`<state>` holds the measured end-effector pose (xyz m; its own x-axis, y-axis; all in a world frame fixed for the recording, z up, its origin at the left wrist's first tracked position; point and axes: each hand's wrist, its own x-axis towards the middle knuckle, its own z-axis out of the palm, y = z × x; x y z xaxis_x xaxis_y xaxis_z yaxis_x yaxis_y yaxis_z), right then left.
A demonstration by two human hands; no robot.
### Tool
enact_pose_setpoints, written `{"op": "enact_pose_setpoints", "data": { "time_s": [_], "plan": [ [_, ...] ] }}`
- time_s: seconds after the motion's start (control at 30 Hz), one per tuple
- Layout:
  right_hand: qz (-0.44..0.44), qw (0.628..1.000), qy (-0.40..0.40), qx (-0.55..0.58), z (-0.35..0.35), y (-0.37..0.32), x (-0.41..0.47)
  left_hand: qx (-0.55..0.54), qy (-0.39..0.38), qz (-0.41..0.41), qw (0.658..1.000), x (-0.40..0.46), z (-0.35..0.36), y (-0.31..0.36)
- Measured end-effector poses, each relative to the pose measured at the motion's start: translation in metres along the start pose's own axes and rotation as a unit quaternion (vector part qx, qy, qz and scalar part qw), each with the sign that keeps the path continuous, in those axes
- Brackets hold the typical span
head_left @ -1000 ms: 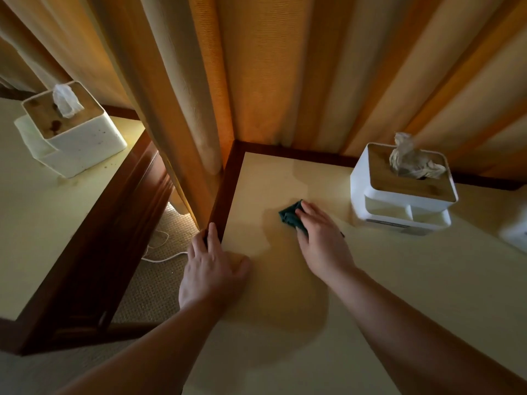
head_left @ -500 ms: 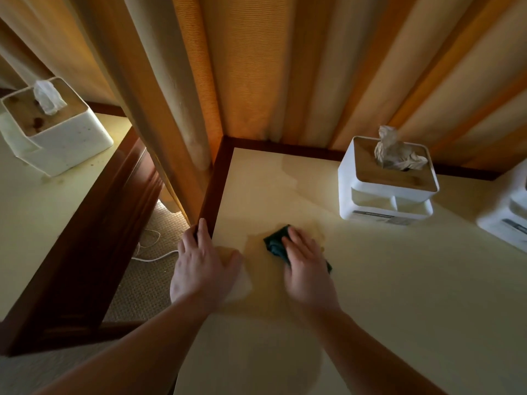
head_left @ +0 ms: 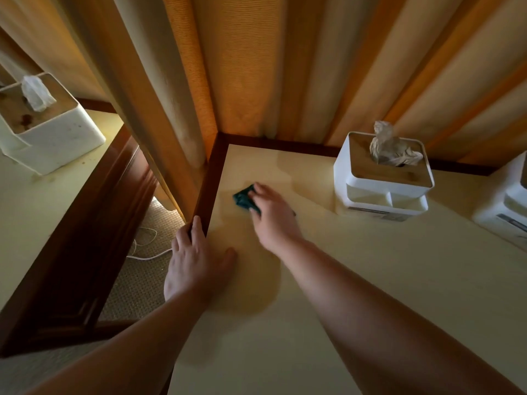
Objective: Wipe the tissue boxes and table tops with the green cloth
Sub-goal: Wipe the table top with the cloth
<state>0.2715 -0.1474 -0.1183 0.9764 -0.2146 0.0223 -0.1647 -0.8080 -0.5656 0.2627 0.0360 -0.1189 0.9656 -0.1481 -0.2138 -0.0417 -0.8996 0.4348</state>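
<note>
Green cloth (head_left: 242, 198), bunched into a dark teal wad, lies on the pale yellow bench (head_left: 370, 280) near its far left corner. The right hand (head_left: 272, 213) presses down on it with fingers laid over the top; the hand is blurred, so whether the fingers curl round the cloth or lie flat on it cannot be told. Part of the cloth shows beyond the fingertips toward the bench's dark wooden edge. The left hand (head_left: 196, 259) rests flat on the bench just beside that edge, fingers straight and holding nothing, its fingertips lying over the wooden rim as if bracing.

To the right of the cloth, well apart from it, a white tissue box (head_left: 382, 181) with a wooden lid and a tissue poking up stands at the back of the bench. Part of another white box (head_left: 507, 206) shows at the right border. Across a gap with carpet floor and a white cable, a second bench (head_left: 34, 212) on the left carries another tissue box (head_left: 48, 129), its lid visibly spotted. Curtains (head_left: 256, 67) hang behind.

The step in hand seems to be wiping this bench top, with the left corner being worked. Next would likely come strokes toward the box, then wiping the box itself, which calls for steadying it with the free hand.
</note>
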Motion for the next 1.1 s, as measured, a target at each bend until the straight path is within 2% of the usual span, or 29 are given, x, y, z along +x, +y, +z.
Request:
{"op": "enact_pose_setpoints", "data": {
  "time_s": [0.17,0.3,0.4,0.6,0.73,0.83,0.93,1.0,1.1],
  "plan": [
    [-0.069,0.997,-0.028,-0.009,0.009,-0.001,-0.063,0.008,-0.01,0.006,1.0,-0.002,-0.001,0.0],
    [-0.04,0.997,0.069,-0.021,0.001,0.041,-0.097,0.003,0.009,0.012,1.0,-0.006,-0.002,0.001],
    [0.006,0.994,0.098,-0.048,-0.013,0.07,-0.096,0.002,0.016,0.015,1.0,-0.007,-0.001,0.001],
    [0.087,0.992,0.016,-0.092,-0.027,0.061,-0.022,0.004,-0.011,0.003,1.0,-0.001,-0.002,0.001],
    [0.042,0.993,-0.053,-0.1,-0.018,0.025,0.009,-0.007,-0.014,0.002,1.0,0.0,-0.001,0.0],
    [-0.015,0.991,-0.087,-0.102,-0.002,0.008,-0.019,-0.004,-0.015,0.002,1.0,0.001,-0.002,-0.002],
    [-0.072,0.988,-0.064,-0.124,0.008,0.002,-0.078,-0.028,0.004,0.011,1.0,-0.002,-0.002,-0.004],
    [-0.058,0.988,-0.053,-0.135,0.009,0.009,-0.116,-0.053,0.011,0.011,0.998,-0.004,-0.002,-0.004],
    [0.012,0.986,-0.049,-0.159,-0.007,0.033,-0.151,-0.074,0.016,0.008,0.997,-0.005,-0.003,-0.005]
  ]
}}
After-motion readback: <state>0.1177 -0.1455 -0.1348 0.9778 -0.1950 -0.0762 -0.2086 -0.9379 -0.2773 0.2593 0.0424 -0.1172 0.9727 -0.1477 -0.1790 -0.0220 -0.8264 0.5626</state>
